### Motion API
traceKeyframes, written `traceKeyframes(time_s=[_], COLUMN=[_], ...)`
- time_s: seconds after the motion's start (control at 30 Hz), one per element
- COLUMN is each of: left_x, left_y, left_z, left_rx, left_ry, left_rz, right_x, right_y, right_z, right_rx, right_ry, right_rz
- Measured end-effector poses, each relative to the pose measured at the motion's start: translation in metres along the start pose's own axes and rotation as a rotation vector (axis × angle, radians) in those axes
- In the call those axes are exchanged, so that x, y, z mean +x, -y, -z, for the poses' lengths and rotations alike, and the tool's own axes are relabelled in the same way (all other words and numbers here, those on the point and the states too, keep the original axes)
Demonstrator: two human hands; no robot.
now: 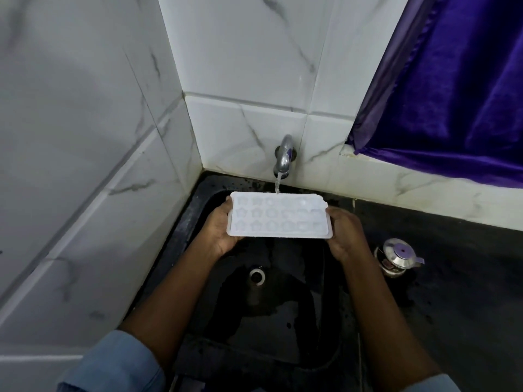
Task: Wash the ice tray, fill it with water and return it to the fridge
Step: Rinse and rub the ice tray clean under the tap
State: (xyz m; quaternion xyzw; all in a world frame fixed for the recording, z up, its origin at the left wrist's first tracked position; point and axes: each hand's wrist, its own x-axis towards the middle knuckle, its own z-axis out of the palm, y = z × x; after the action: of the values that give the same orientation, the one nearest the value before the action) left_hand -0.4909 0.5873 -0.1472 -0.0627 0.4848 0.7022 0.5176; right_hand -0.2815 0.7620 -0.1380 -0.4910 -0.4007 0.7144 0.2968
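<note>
White marble-look tiles (85, 123) line the corner walls; a purple curtain (452, 80) hangs at right. A black table (467, 292), speckled with water, runs below the curtain. A black sink (283, 321) is set into it, wet, with a metal drain (257, 275) near the middle. A chrome tap (284, 155) on the back wall is running, its stream (277, 185) landing on the far edge of a white ice tray (278, 215). The tray is held roughly level over the sink. Left hand (219, 230) grips its left end, right hand (343, 233) its right end. A small steel lidded pot (397, 257) stands on the table right of the sink. Blue sleeves (113, 363) show at the bottom.
</note>
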Motion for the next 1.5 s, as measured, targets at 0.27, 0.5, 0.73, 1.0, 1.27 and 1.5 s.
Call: traceKeyframes(time_s=[0.27,0.5,0.73,1.0,1.27,1.5], left_x=[-0.018,-0.034,-0.046,-0.062,-0.075,-0.086], left_y=[-0.018,-0.029,-0.031,-0.022,-0.022,-0.019], left_z=[0.041,0.056,0.067,0.086,0.087,0.081], left_rx=[-0.092,-0.099,-0.127,-0.187,-0.239,-0.232], left_ry=[-0.042,-0.114,-0.18,-0.26,-0.242,-0.223], left_rz=[-0.062,-0.186,-0.201,-0.169,-0.173,-0.182], right_x=[0.0,0.005,0.025,0.075,0.083,0.084], right_y=[-0.011,-0.013,0.005,0.043,0.039,0.039], right_z=[-0.052,-0.083,-0.102,-0.133,-0.135,-0.132], right_rx=[-0.103,-0.136,-0.292,-0.544,-0.137,0.021], right_ry=[0.099,0.176,0.159,0.139,0.17,0.285], right_rz=[-0.036,-0.074,-0.024,0.095,-0.121,-0.199])
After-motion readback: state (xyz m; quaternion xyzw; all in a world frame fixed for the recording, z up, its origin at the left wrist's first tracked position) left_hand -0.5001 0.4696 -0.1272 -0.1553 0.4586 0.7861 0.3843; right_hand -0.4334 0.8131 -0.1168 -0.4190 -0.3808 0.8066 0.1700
